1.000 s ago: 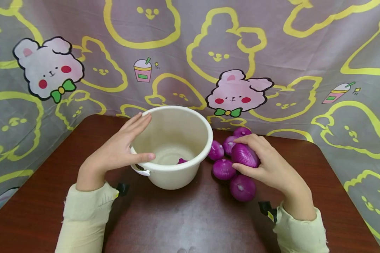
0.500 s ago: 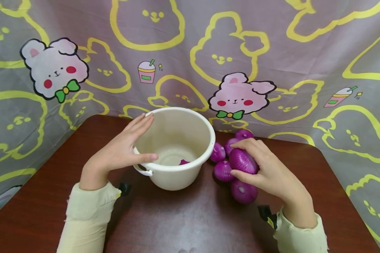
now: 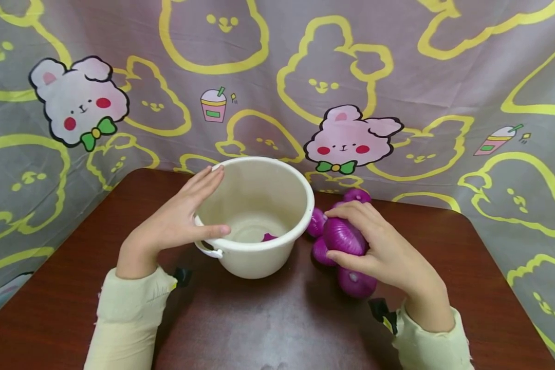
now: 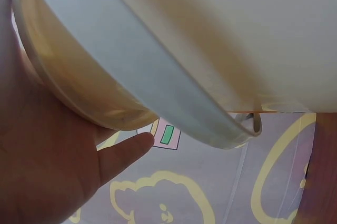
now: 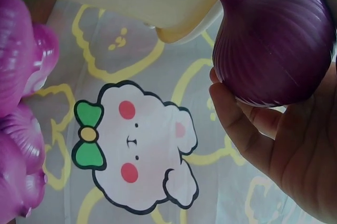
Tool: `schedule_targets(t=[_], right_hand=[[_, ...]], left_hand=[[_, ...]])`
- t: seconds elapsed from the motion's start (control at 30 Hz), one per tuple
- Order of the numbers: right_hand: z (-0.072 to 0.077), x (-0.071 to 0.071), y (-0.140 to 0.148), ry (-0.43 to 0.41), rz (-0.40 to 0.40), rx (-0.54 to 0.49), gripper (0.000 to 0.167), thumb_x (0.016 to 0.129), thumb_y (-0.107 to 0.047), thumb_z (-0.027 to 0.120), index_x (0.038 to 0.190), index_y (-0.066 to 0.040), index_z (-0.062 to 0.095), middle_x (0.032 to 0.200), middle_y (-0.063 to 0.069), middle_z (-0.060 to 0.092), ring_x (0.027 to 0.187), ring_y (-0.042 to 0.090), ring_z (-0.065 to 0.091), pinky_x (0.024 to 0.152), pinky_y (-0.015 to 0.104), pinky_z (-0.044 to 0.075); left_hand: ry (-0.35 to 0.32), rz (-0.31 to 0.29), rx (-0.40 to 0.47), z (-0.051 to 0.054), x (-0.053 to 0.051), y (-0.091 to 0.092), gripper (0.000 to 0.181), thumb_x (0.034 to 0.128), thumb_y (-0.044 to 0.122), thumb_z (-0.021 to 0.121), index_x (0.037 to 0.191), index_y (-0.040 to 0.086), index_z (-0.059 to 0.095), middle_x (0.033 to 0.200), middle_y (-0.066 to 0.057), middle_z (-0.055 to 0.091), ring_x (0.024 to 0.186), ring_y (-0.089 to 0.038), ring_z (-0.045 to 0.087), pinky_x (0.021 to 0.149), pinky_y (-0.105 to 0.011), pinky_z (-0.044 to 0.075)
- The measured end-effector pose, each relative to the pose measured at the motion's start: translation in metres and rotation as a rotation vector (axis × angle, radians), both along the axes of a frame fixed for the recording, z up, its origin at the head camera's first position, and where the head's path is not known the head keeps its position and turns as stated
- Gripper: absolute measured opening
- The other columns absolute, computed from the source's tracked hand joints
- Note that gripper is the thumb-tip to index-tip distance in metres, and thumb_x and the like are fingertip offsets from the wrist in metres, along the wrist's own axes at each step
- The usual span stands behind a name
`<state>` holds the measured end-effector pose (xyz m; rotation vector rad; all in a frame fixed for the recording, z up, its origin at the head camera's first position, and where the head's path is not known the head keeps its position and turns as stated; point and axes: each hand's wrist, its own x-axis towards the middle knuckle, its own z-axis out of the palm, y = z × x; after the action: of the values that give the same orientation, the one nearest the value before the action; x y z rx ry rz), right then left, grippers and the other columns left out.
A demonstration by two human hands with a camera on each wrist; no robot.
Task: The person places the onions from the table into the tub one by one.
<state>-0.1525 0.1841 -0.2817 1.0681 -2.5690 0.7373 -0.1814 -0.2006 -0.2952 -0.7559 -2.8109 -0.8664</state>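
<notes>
My right hand (image 3: pixel 388 252) pinches a purple onion (image 3: pixel 344 236) between thumb and fingers, above the other onions; the right wrist view shows the same onion (image 5: pixel 276 45) in the fingers. A cream bucket (image 3: pixel 254 262) stands left of the onions. Against its left rim rests my left hand (image 3: pixel 171 221), fingers extended along the outside and rim, thumb over the front edge. In the left wrist view the hand (image 4: pixel 47 155) lies beside the bucket rim (image 4: pixel 142 66). A bit of purple (image 3: pixel 268 237) shows inside the bucket, mostly hidden by its front wall.
Several onions (image 3: pixel 357 282) lie in a cluster on the brown table (image 3: pixel 259 329), right of the bucket, partly covered by my right hand. A white handle (image 3: pixel 209 250) hangs at the bucket's left side. Behind the table hangs a patterned cloth (image 3: pixel 259 77).
My right hand has shifted a little left toward the bucket with the onion in its grip, covering more of the onions behind. The left hand stays on the rim.
</notes>
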Motion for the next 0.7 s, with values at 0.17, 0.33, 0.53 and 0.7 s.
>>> schedule_targets(t=[0.17, 0.33, 0.53, 0.7], right_hand=[[0.004, 0.0, -0.005, -0.026, 0.016, -0.013, 0.057, 0.077, -0.032, 0.086, 0.127, -0.022, 0.06, 0.124, -0.01, 0.057, 0.119, 0.007, 0.047, 0.091, 0.032, 0.053], [0.009, 0.0, -0.01, -0.032, 0.032, -0.033, 0.058, 0.077, -0.033, 0.086, 0.127, -0.025, 0.059, 0.124, -0.011, 0.057, 0.117, 0.006, 0.047, 0.091, 0.031, 0.052], [0.012, -0.002, -0.018, -0.018, 0.072, -0.067, 0.058, 0.077, -0.031, 0.086, 0.128, -0.023, 0.059, 0.125, -0.009, 0.057, 0.117, 0.006, 0.049, 0.092, 0.026, 0.049], [0.013, -0.003, -0.022, 0.004, 0.092, -0.092, 0.059, 0.076, -0.026, 0.087, 0.128, -0.016, 0.059, 0.127, -0.005, 0.058, 0.118, 0.009, 0.051, 0.094, 0.023, 0.048]], left_hand=[[0.0, 0.002, -0.001, 0.0, 0.0, 0.0, 0.104, 0.0794, 0.046, 0.077, 0.159, 0.014, 0.019, 0.168, 0.002, 0.013, 0.157, -0.023, 0.003, 0.122, -0.06, 0.016], [0.007, 0.003, 0.003, 0.0, 0.001, -0.001, 0.104, 0.0793, 0.046, 0.077, 0.159, 0.013, 0.019, 0.168, 0.001, 0.013, 0.157, -0.022, 0.003, 0.122, -0.059, 0.016], [0.014, 0.003, 0.007, -0.001, 0.002, -0.002, 0.104, 0.0794, 0.046, 0.077, 0.159, 0.013, 0.02, 0.168, 0.002, 0.013, 0.157, -0.023, 0.003, 0.122, -0.059, 0.016], [0.01, 0.002, 0.0, 0.0, 0.002, -0.001, 0.104, 0.0796, 0.048, 0.077, 0.159, 0.014, 0.019, 0.168, 0.003, 0.013, 0.157, -0.022, 0.002, 0.122, -0.058, 0.016]])
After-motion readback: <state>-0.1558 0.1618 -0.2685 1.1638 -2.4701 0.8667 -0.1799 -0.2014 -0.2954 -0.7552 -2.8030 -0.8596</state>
